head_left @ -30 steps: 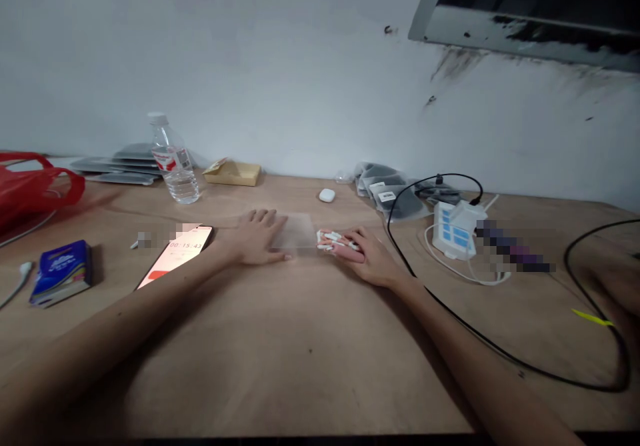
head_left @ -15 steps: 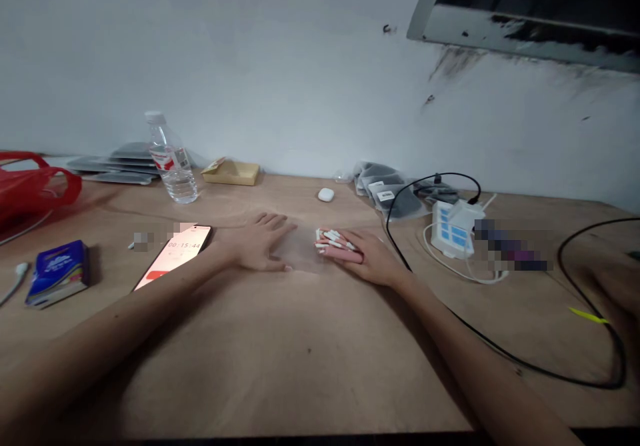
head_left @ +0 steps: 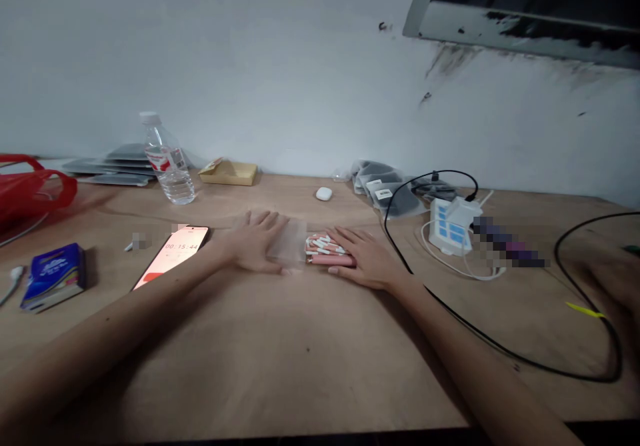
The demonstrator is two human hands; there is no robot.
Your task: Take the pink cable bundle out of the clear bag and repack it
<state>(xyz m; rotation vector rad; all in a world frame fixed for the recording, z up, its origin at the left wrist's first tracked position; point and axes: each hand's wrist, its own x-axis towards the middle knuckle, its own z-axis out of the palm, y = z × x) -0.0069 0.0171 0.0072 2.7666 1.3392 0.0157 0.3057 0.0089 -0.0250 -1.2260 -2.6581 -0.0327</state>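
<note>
My left hand (head_left: 257,241) lies palm down with fingers spread, pressing on a flat, translucent plastic bag (head_left: 294,243) on the table. To its right, my right hand (head_left: 367,257) grips a small pink-and-white patterned item (head_left: 325,246) with a plain pink near edge. The fingers reach over its far side and the thumb rests along the near side. My palm hides its right end, so its exact kind is unclear. The item's left end meets the bag's right edge.
A phone (head_left: 183,246) showing a timer and a blue tissue pack (head_left: 55,276) lie left. Behind stand a water bottle (head_left: 173,166), an open cardboard box (head_left: 235,173) and a white case (head_left: 324,194). A power strip (head_left: 447,229) and black cable (head_left: 500,359) lie right.
The pink-and-white item has come down flatter onto the table and moved slightly left, with my right hand around it. More of the plastic bag shows beside my left hand, which has shifted slightly left.
</note>
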